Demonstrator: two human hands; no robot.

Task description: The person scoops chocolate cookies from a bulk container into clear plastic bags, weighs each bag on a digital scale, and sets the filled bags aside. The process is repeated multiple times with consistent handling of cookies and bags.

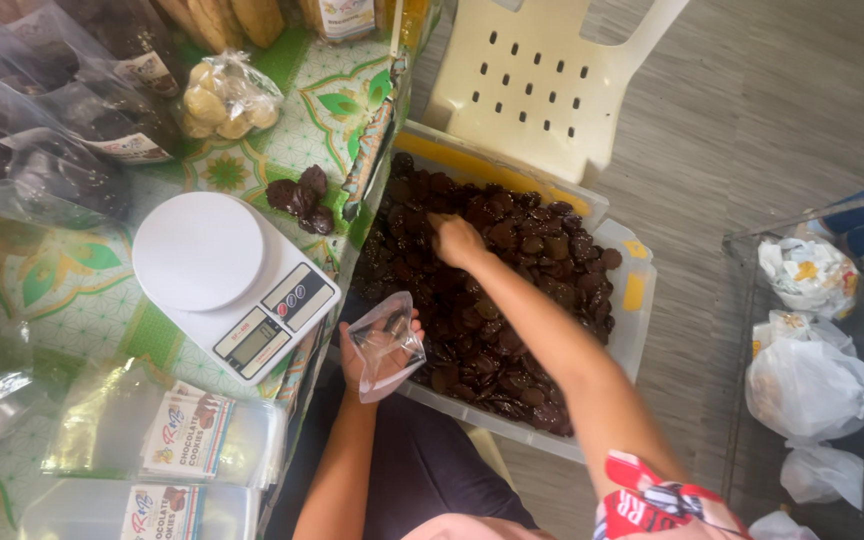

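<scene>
The right hand [455, 240] reaches into the clear tub [634, 300] of dark cookies [512, 270], fingers curled on one. Just beside the tub, the left hand [372, 360] grips a clear bag [384, 345].

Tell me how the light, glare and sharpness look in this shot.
Head view: soft, even daylight, shadows faint. The white scale top is almost blown out, and the clear bags at upper left show glare streaks. The left hand holding a small plastic bag and the right hand in the bin of dark cookies are fairly sharp; edges bend from wide-angle distortion.
</scene>
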